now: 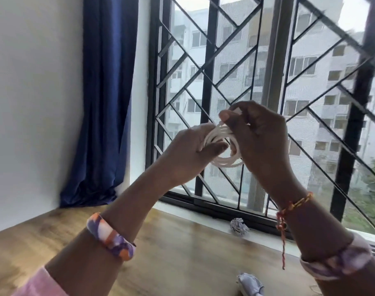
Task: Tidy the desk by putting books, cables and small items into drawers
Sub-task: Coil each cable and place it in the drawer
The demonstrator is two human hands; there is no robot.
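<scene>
Step in hand: coiling a white cable (224,146) into a compact bundle, held in mid-air in front of the window grille (257,67), above the table (171,248).
Left hand (188,152): fingers curled round the 9 o'clock side of the coil, thumb laid across the loops; it grips the bundle.
Right hand (259,133): fingers pinch the coil at its 1 o'clock side, where a loose turn or end of the cable appears to be fed over the top. The exact end of the cable is hidden behind the fingers.
Cable state: several loops are formed and stacked; the coil is not tied or secured as far as can be seen.
Cable location: well above the table, not touching it, between both hands.
Drawers: none in view; whether any is open cannot be told.
Remaining on the table: a crumpled paper ball (238,226) at the 1 o'clock edge beside the window sill, and a second crumpled item (250,285) at the 5 o'clock edge of the view, partly cut off.
Books: none visible.
Progress, as judged: the cable is nearly ready for storage but not yet stowed. The two crumpled items are untouched.
Left to do, as judged: finish the last turn, carry the coil to a drawer, then clear the small items.
Surroundings: blue curtain (105,99) at 10 o'clock against a white wall.
</scene>
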